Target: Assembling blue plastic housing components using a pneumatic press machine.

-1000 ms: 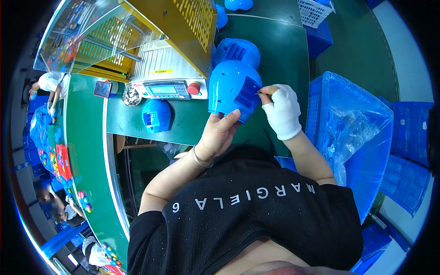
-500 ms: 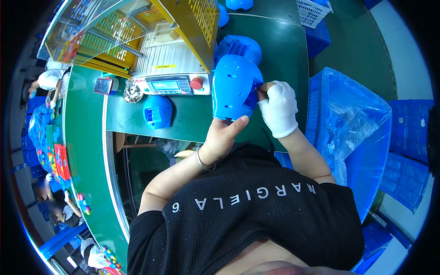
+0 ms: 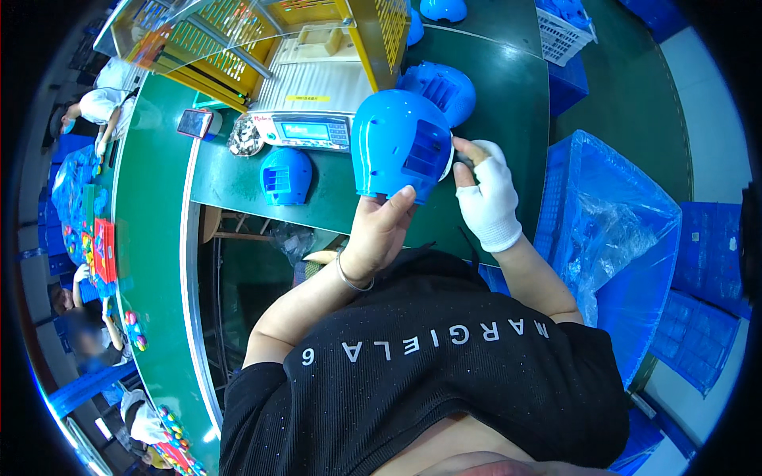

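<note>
My bare left hand (image 3: 381,230) holds up a blue domed plastic shell (image 3: 397,147) by its lower edge, above the green table (image 3: 492,103). A slotted vent panel shows on the shell's right side. My right hand (image 3: 486,198), in a white glove, pinches something small at the shell's right edge beside the vent; what it pinches is too small to tell. Behind the held shell lies a second blue shell (image 3: 444,87). A third, smaller-looking blue shell (image 3: 284,176) rests on the table to the left.
A digital scale (image 3: 305,131) and a yellow mesh guard (image 3: 270,36) stand at the back. A phone (image 3: 195,123) lies left of the scale. A blue crate lined with clear plastic (image 3: 611,238) stands at my right. Other people work along the green bench (image 3: 151,262) at left.
The held shell has been turned and tilted, so the vent panel now faces right. My gloved right hand has stayed at its right edge.
</note>
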